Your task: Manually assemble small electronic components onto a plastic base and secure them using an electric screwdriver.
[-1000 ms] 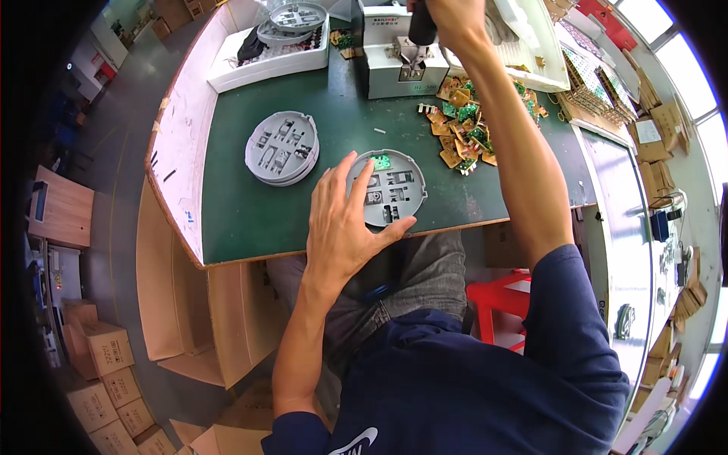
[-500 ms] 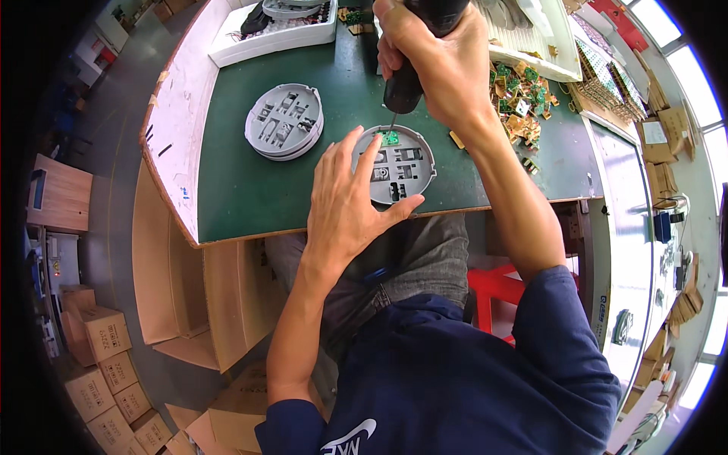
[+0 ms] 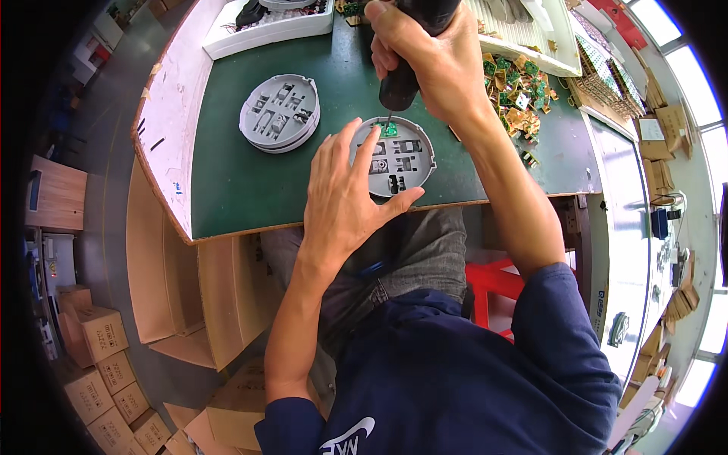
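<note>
My left hand (image 3: 341, 189) steadies a round grey plastic housing (image 3: 415, 161) at the table's front edge, fingers spread along its left side and thumb by the near rim. The index fingertip reaches a small green circuit board (image 3: 389, 130) seated at the housing's far side. In my right hand (image 3: 451, 72) is a black power screwdriver (image 3: 398, 89), held upright with the thin bit pointing down at that board. Whether a screw sits under the bit is too small to tell. Further left lies a stack of similar grey housings (image 3: 280, 114), apart from both hands.
Loose green and tan circuit boards (image 3: 523, 98) are heaped right of my right forearm. A white foam tray (image 3: 269, 34) with parts and wires stands at the far left, inside the table's white side wall (image 3: 171, 121). Open cardboard boxes (image 3: 235, 292) and a red stool (image 3: 493, 284) are below.
The whole view has shifted slightly, so the table appears a little higher and further left. My hands keep their holds, and the screwdriver bit stays at the green board.
</note>
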Motion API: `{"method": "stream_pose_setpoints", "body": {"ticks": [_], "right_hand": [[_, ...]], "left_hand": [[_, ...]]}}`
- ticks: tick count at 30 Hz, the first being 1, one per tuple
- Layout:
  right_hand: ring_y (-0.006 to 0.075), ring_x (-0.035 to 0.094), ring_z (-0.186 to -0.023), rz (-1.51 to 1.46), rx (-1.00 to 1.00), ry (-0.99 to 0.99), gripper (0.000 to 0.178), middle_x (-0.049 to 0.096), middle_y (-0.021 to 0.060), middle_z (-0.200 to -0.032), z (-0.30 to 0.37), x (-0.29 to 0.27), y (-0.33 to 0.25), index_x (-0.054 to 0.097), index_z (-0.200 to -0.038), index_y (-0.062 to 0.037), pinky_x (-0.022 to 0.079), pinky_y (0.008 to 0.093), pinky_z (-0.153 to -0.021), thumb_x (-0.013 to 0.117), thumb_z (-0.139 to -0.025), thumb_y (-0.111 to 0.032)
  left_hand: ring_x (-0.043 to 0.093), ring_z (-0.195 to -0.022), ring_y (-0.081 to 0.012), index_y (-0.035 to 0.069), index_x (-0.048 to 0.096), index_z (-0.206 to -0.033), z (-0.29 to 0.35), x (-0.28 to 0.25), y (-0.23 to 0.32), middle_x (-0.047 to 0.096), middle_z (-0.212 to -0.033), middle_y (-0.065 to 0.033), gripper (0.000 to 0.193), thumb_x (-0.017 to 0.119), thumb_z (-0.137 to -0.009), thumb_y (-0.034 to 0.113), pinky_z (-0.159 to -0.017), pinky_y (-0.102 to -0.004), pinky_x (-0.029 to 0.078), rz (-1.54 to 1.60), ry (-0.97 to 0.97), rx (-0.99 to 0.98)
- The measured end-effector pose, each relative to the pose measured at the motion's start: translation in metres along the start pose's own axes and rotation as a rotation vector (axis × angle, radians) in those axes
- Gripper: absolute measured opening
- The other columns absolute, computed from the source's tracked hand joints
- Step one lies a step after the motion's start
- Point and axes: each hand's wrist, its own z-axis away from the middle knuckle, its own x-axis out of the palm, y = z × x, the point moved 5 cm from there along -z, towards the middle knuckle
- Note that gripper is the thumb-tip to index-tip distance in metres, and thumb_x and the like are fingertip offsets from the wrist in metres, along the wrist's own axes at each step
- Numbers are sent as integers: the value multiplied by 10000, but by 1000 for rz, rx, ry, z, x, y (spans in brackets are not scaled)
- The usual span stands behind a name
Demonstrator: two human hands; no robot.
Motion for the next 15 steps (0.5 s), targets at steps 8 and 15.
{"method": "stream_pose_setpoints", "body": {"ticks": [8, 15], "right_hand": [[80, 530, -529, 76, 36, -87, 181, 576, 5, -649, -4, 2, 4, 598, -902, -24, 438, 254, -502, 692, -939, -175], [119, 580, -711, 99, 83, -68, 237, 621, 51, -821, -7, -1, 17, 602, -1005, -9, 475, 276, -647, 690, -958, -224]], "left_hand": [[460, -1290, -426, -6, 539, -1394, -2, 0, 0, 451, -1453, -204, 926, 713, -804, 687, -1098, -530, 397, 1, 10, -3], [471, -1303, -408, 6, 527, -1407, -1, -4, 2, 468, -1452, -204, 890, 747, -813, 630, -1098, -507, 394, -36, 37, 8]]}}
